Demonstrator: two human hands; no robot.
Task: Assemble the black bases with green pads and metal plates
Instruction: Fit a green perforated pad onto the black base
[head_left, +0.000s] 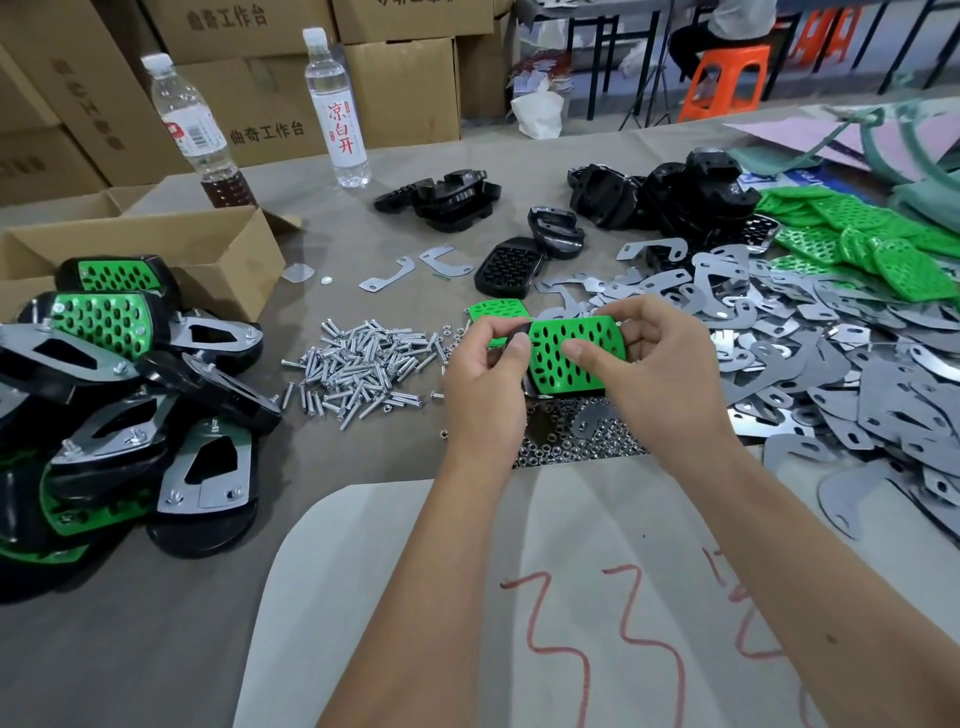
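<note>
A bright green perforated plastic pad (569, 353) sits above the grey surface (363, 249), apparently seated on a black base that is mostly hidden. The left hand (485, 374) pinches its left edge; the right hand (649, 364) grips its right side, thumb pressing the face. Silver screws (358, 366) lie left, grey metal plates (831, 353) right.

You are looking at two water bottles (337, 104) standing at eleven o'clock, cardboard boxes (400, 88) stacking behind them, and an orange stool (724, 78) sitting at one o'clock.
</note>
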